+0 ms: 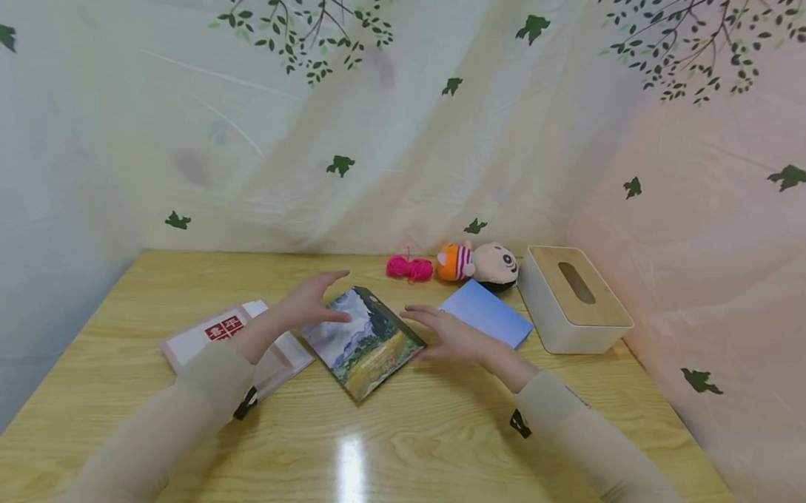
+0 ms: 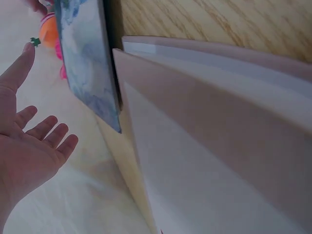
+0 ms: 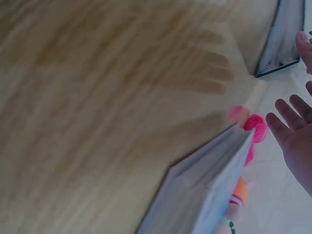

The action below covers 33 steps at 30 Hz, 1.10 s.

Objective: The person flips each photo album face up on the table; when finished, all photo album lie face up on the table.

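A book with a painted landscape cover (image 1: 380, 348) lies at a slant on the wooden table. Over its left edge reaches my left hand (image 1: 308, 303), thumb and fingers spread apart and holding nothing. In the left wrist view that hand (image 2: 29, 151) is clear of the painted book (image 2: 87, 58). My right hand (image 1: 455, 335) hovers at the book's right corner, fingers extended, between it and a blue book (image 1: 488, 315). Nothing is in the right hand (image 3: 297, 141) in its wrist view either. Under my left forearm is a whitish book (image 1: 196, 344) with red square characters.
At the back lie a bundle of pink yarn (image 1: 409, 268) and a plush doll (image 1: 493, 263) in orange and stripes. To the right stands a white tissue box (image 1: 582, 338) with a wooden lid. A leaf-printed curtain (image 1: 407, 170) hangs behind the table.
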Available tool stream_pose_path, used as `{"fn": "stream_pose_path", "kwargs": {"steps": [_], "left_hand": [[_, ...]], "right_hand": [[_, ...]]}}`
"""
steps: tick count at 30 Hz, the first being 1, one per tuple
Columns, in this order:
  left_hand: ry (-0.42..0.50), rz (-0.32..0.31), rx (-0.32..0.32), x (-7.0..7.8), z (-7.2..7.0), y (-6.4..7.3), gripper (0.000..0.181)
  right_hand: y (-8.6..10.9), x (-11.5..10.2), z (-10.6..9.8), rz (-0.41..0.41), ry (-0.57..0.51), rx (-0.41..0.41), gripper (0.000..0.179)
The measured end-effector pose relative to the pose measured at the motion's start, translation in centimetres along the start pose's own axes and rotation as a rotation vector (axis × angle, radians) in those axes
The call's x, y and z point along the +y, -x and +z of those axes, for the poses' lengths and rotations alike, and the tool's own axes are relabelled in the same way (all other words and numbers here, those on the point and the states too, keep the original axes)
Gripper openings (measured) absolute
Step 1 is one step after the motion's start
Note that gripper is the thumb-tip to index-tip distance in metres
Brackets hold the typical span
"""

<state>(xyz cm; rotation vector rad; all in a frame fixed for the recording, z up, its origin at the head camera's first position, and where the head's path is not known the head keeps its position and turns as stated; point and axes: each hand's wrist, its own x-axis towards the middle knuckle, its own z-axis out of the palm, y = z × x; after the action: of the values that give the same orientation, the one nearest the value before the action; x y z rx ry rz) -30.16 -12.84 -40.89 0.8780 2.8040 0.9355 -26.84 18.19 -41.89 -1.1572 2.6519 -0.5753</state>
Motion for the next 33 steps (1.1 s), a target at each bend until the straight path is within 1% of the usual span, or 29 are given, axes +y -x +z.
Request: {"fn": "stream_pose_path", "kwargs": {"steps": [2,7,9,12,17,20,23,26,29,33], "left_hand": [[-0.007,0.002,-0.015,-0.3,0.4,-0.4,0.089],[0.001,-0.011,-0.066,-1.0,1.2,-1.1,0.092],[0.011,-0.024,-0.088,-1.2,1.5,-1.3,0.091],[0.014,-0.018,-0.113,-1.2,1.8,-1.5,0.088],[0.024,-0.016,-0.117,-1.0,2.2,-1.9,0.084],[0.021,-0.029,-0.121,-0.8,2.1,-2.0,0.082],[0.009,-0.031,-0.13,-0.5,2.1,-2.1,0.082],[0.003,-0.026,-0.126,-0.3,2.0,-2.3,0.082],[-0.008,-0.003,-0.093,-0.2,2.0,-2.4,0.082],[-0.006,0.003,-0.035,-0.2,1.9,-2.7,0.077]], "right_hand": [[0.1,0.4,0.3,0.015,-0.017,-0.011,0.08],[0.1,1.1,1.0,0.051,-0.018,-0.043,0.075],[0.0,1.2,1.1,0.066,-0.015,-0.05,0.073],[-0.2,1.3,1.3,0.086,-0.018,-0.051,0.068],[-0.5,1.5,1.4,0.091,-0.015,-0.035,0.059],[-0.6,1.6,1.4,0.093,-0.022,-0.034,0.059],[-0.5,1.6,1.2,0.078,-0.034,-0.033,0.058],[-0.3,1.5,1.1,0.054,-0.048,-0.024,0.057],[-0.1,1.4,0.8,0.033,-0.075,-0.001,0.056],[0.2,1.2,0.2,-0.011,-0.105,0.051,0.054]]}}
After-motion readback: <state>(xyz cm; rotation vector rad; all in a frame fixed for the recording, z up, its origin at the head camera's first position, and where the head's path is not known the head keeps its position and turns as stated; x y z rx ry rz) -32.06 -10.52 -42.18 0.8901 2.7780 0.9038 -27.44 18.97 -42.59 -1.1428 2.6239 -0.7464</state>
